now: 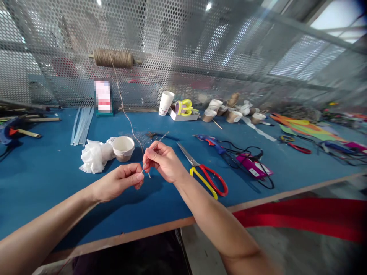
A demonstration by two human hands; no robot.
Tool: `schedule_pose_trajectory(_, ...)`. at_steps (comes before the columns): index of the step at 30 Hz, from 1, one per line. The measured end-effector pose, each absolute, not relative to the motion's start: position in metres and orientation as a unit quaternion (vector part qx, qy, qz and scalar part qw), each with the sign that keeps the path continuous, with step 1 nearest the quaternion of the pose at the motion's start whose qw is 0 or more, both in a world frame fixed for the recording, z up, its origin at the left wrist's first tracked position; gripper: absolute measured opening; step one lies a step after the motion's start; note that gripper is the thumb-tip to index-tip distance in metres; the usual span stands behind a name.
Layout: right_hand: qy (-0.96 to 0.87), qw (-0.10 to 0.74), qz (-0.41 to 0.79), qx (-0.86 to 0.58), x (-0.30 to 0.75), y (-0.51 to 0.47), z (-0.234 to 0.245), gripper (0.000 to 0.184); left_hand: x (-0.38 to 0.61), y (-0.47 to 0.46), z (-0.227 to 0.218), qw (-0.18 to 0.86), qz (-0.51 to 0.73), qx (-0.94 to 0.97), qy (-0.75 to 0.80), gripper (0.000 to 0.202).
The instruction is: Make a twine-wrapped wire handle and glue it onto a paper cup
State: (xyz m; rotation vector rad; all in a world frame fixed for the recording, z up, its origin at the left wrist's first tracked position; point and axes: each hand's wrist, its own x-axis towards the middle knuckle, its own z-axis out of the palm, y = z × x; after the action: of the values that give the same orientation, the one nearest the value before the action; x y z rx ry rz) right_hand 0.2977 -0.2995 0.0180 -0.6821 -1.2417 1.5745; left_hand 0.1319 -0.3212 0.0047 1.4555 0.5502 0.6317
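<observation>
Both my hands meet over the blue table (pixel 43 172). My left hand (pixel 120 182) is closed in a pinch on the lower end of a thin twisted wire (pixel 157 143). My right hand (pixel 163 160) is closed on the same wire a little higher, and the wire's free end sticks up and to the right past my fingers. A strand of brown twine (pixel 126 112) hangs from a twine spool (pixel 113 58) on the mesh wall and runs down toward my hands. Just left of my hands stands a small twine-wrapped cup (pixel 123 148) beside a white crumpled paper flower (pixel 94 156).
Red and yellow scissors (pixel 205 173) lie right of my hands. Further right are a blue glue gun (pixel 210 142), black cables, a purple box (pixel 254 166). At the back: a paper cup (pixel 166 103), tape rolls (pixel 183 107), several wrapped cups. Glue sticks (pixel 82 124) lie left.
</observation>
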Motion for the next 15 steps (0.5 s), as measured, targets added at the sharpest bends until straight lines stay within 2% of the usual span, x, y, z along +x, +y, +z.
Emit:
schedule_pose_trajectory(6, -0.556, 0.441, 0.624, -0.326, 0.3038, -0.2947, 0.0187, 0.021, 0.1269, -0.3141, 0.0128, 0.529, 0.205, 0.752, 0.336, 0.027)
schedule_pose_trajectory(15, -0.593, 0.436, 0.573, -0.36, 0.302, -0.2974, 0.019, 0.018, 0.1264, -0.3151, 0.0144, 0.464, 0.17, 0.791, 0.362, 0.026)
